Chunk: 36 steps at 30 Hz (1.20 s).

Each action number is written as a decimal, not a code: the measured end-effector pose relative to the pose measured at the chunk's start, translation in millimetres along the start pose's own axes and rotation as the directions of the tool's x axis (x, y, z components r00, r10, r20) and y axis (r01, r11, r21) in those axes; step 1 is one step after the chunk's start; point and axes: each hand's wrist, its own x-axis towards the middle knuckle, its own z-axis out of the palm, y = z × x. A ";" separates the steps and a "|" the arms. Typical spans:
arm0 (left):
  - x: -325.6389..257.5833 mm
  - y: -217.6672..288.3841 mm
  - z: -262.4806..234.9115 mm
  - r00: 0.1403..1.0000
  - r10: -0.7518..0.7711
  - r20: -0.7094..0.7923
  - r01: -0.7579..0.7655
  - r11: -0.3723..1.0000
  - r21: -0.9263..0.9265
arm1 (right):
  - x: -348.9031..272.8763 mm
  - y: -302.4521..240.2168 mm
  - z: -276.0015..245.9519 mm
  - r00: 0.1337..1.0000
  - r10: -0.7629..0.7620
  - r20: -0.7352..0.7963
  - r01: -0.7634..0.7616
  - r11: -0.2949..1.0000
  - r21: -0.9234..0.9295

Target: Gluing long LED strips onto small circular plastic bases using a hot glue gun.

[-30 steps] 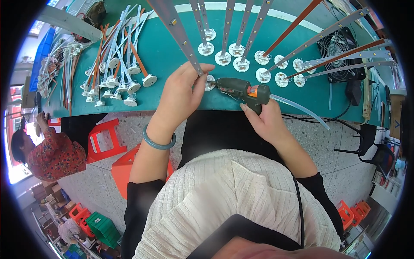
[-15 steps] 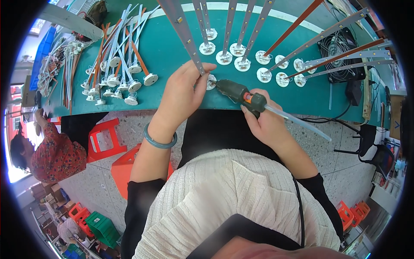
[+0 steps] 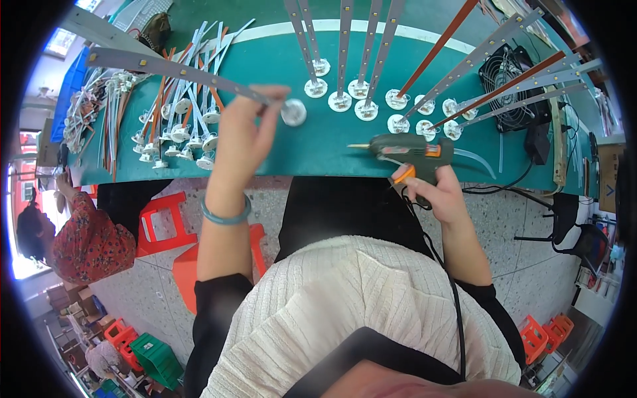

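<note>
My left hand (image 3: 237, 136) is closed around the lower end of a grey LED strip (image 3: 169, 68), which slants up to the left. The white round base (image 3: 293, 113) at the strip's end is blurred, just beyond my fingertips. In my right hand (image 3: 441, 197) is a dark green glue gun (image 3: 411, 148), held by its handle at the table's near edge. Its brass nozzle points left, and a clear glue stick (image 3: 479, 159) trails from its back. Beyond both hands, several LED strips (image 3: 344, 50) stand on white round bases (image 3: 366, 110).
On the left of the green table (image 3: 312, 156) lies a pile of strips with white bases (image 3: 179, 134), beside a blue bin (image 3: 68, 86). A black fan (image 3: 511, 86) and cables are at the right. A co-worker (image 3: 89, 232) sits left, near red stools (image 3: 162, 225).
My left hand has moved left with the LED strip, which now tilts far to the left, its base lifted. The glue gun has drawn back to the right and turned side-on.
</note>
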 end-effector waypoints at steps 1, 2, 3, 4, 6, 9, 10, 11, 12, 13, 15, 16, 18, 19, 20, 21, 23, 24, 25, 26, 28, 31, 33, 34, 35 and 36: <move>12.4 -8.8 -3.2 0.999 0.040 -0.014 -0.040 0.999 0.012 | 0.3 5.9 -2.8 0.998 -0.023 -0.054 0.025 0.999 0.039; 25.9 -17.4 -0.4 0.999 0.029 -0.018 -0.029 0.999 0.025 | 0.3 10.9 -4.6 0.999 -0.028 -0.046 0.030 0.999 0.035; 40.0 -25.6 3.0 0.999 0.024 -0.028 -0.023 0.999 0.035 | 0.8 14.7 -6.0 0.997 -0.039 -0.068 0.042 0.998 0.044; 52.5 -33.0 5.9 0.999 0.001 -0.035 0.001 0.999 0.044 | 1.4 17.3 -7.1 0.995 -0.051 -0.091 0.056 0.997 0.052; 73.4 -45.5 12.3 0.999 0.019 -0.027 -0.016 0.996 0.093 | 1.9 20.3 -7.3 0.995 -0.056 -0.079 0.059 0.998 0.035; 86.1 -57.3 21.8 1.000 0.014 -0.007 -0.014 0.994 0.106 | 1.5 20.3 -6.6 0.996 -0.051 -0.067 0.051 0.999 0.000; 86.9 -59.8 23.4 0.999 -0.044 0.010 0.043 0.996 0.080 | 1.4 20.0 -6.3 0.997 -0.044 -0.058 0.042 0.999 -0.021; 86.6 -62.0 23.4 0.998 -0.058 0.014 0.057 0.995 0.079 | 1.5 19.8 -6.1 0.998 -0.042 -0.054 0.041 0.999 -0.019; 85.9 -63.7 23.6 1.000 -0.020 0.006 0.019 0.997 0.078 | 1.4 19.9 -5.9 0.997 -0.047 -0.057 0.046 0.999 -0.021; 85.1 -64.9 23.5 1.000 -0.020 0.006 0.019 0.997 0.079 | 1.8 20.0 -5.7 0.997 -0.054 -0.059 0.052 0.998 -0.023; 82.4 -65.2 22.3 1.000 -0.024 0.004 0.024 0.996 0.084 | 2.3 20.4 -5.8 0.997 -0.050 -0.054 0.049 0.999 -0.020; 80.7 -64.1 21.1 0.999 -0.053 -0.003 0.053 0.996 0.066 | 2.5 20.5 -6.0 0.997 -0.049 -0.055 0.048 0.999 -0.020; 75.5 -59.4 16.9 0.997 -0.083 -0.008 0.083 0.995 0.050 | 2.4 20.4 -6.3 0.998 -0.045 -0.051 0.044 0.999 -0.024; 69.9 -55.9 12.5 0.988 -0.133 -0.075 0.142 0.981 0.129 | 2.2 20.1 -6.3 0.998 -0.041 -0.053 0.040 0.999 -0.029; 63.6 -51.9 9.2 0.964 -0.224 -0.143 0.250 0.948 0.199 | 1.8 19.9 -6.2 0.998 -0.040 -0.053 0.039 0.999 -0.026; 56.5 -47.6 9.4 0.974 -0.174 -0.142 0.201 0.958 0.204 | 1.8 19.7 -6.0 0.998 -0.040 -0.055 0.039 0.999 -0.023; 40.8 -40.7 15.7 0.999 0.016 -0.038 -0.004 0.952 0.306 | 1.5 19.6 -6.1 0.998 -0.040 -0.054 0.039 0.999 -0.023; 36.0 -39.7 19.9 0.999 0.015 -0.046 0.000 0.951 0.309 | 1.2 19.7 -6.2 0.997 -0.038 -0.070 0.036 0.999 -0.024; 30.3 -39.7 22.5 0.992 0.098 0.084 -0.123 0.913 0.389 | 1.3 20.5 -5.8 0.997 -0.041 -0.062 0.041 0.999 -0.006; 24.1 -41.1 19.9 0.963 0.158 0.218 -0.244 0.855 0.458 | 1.3 21.1 -5.7 0.998 -0.036 -0.049 0.036 0.999 -0.016; 17.1 -51.1 -4.2 0.987 -0.064 0.151 -0.057 0.728 0.683 | 1.4 21.4 -7.0 0.997 -0.049 -0.051 0.049 0.999 -0.006; 14.8 -84.3 -96.8 0.867 -0.191 -0.460 0.491 0.480 0.727 | 0.1 24.5 -6.9 0.995 -0.070 -0.066 0.068 0.997 -0.024; 9.6 -107.9 -168.8 0.753 -0.057 -0.656 0.609 0.438 0.661 | -0.6 27.3 -6.5 0.989 -0.111 -0.096 0.109 0.994 -0.029; 10.7 -123.7 -188.7 0.744 -0.054 -0.666 0.620 0.426 0.659 | -0.3 28.2 -7.0 0.990 -0.104 -0.092 0.101 0.994 -0.034; 11.7 -140.5 -198.7 0.764 -0.070 -0.641 0.565 0.551 0.613 | -0.5 28.3 -8.5 0.992 -0.091 -0.084 0.088 0.995 -0.042; 12.5 -155.4 -203.9 0.760 -0.150 -0.632 0.562 0.641 0.523 | 0.1 28.6 -9.4 0.992 -0.102 -0.070 0.100 0.994 -0.034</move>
